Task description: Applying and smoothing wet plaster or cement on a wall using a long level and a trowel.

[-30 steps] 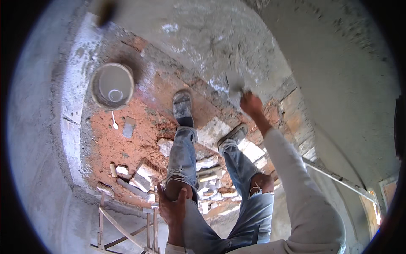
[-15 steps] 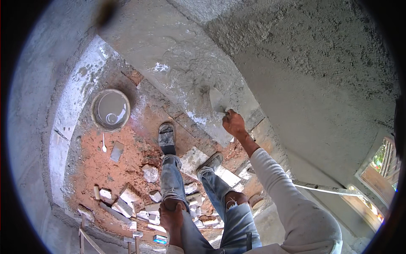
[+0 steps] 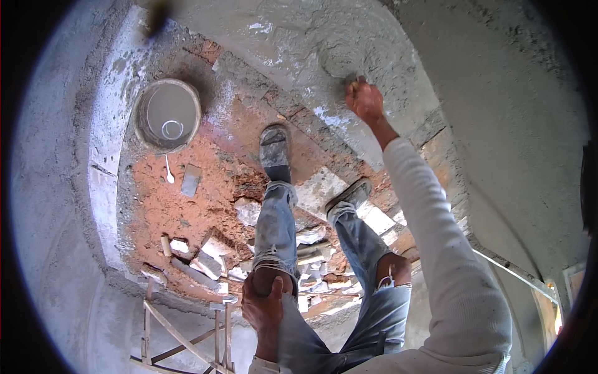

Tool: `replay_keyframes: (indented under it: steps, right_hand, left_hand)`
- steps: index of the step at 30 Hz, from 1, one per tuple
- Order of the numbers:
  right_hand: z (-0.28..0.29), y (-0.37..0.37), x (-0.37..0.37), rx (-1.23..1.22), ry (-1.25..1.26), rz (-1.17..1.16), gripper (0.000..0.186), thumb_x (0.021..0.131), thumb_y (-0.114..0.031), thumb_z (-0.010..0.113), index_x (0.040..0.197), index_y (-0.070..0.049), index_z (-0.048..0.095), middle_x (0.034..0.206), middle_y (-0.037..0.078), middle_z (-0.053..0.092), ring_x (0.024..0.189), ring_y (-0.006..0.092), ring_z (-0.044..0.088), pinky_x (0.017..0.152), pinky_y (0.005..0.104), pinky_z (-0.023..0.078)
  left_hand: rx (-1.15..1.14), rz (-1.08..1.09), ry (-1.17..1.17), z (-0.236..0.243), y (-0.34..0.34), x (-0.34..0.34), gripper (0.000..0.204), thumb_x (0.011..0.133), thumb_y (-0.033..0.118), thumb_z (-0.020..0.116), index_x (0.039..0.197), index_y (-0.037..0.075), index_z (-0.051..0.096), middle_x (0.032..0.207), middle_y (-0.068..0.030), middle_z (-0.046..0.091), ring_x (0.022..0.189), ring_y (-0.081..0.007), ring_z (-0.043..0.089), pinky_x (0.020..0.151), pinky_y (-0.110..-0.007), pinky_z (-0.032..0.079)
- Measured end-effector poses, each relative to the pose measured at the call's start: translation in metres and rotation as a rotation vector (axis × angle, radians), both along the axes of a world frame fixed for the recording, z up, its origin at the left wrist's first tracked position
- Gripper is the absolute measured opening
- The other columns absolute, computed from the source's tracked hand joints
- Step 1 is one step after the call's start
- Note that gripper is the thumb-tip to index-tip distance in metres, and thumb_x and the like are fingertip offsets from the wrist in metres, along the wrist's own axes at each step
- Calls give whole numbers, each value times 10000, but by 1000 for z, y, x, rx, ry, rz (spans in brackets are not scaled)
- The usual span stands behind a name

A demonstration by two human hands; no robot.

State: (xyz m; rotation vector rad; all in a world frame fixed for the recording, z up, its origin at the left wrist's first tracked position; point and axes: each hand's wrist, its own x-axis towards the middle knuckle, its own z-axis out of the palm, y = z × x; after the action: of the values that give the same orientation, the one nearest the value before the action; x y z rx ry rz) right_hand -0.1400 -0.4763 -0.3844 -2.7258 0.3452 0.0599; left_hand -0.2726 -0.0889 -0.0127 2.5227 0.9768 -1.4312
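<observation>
My right hand is closed around the handle of a trowel, out over a slab of wet grey mortar. The trowel's blade is mostly hidden at this angle. Swirled marks show in the mortar just beyond the hand. My left hand grips my bent left knee, its fingers curled over the bare skin at the torn jeans.
A round bucket of greyish liquid stands at the left, with a white spoon-like tool and a flat grey piece nearby. Broken rubble covers the reddish ground. A wooden frame stands lower left; plastered walls curve around.
The view has shifted, so the bucket and ground sit higher in it. My right hand has turned the trowel, and its blade no longer shows broadly. My left hand stays on the knee.
</observation>
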Motion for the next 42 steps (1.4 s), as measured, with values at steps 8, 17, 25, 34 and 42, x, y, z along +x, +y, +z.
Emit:
replay_keyframes:
  steps: [8,17,25,34,42]
  right_hand:
    - [216,4,28,-37,63,-167,219,882,-240,619,924,-28,580,697,209,670,650,424,672,603,521,540]
    - [472,66,108,198,321,197,237,913,-255,624,980,-28,609,710,193,666,620,353,682,629,453,542]
    - [472,-69,201,482,436,-98,282,945,-354,665,1000,-79,699,681,42,630,528,129,594,492,277,517]
    - [390,-88,50,18,205,-40,205,869,-241,717,881,-49,646,746,140,683,664,296,675,613,406,532]
    - [63,-24,-242,20,460,-580,249,840,-269,613,887,-31,668,890,257,670,867,464,648,723,536,525]
  left_hand:
    - [-7,-22,-28,7,-8,-17,737,710,505,734,1287,74,574,1202,-180,641,1061,-388,649,906,-509,509]
    - [33,-30,49,-1,-14,-30,758,733,538,724,1290,62,531,1190,-167,624,1055,-358,667,905,-481,540]
    - [-43,-84,146,-22,-3,-45,778,745,583,700,1289,49,542,1200,-182,641,1055,-367,671,919,-491,536]
    - [66,-78,116,2,-2,-10,735,755,594,692,1245,59,572,1166,-183,671,1047,-364,683,906,-482,541]
    - [25,-114,5,-7,-9,19,652,761,512,731,1277,126,633,1180,-160,691,1077,-379,658,941,-485,497]
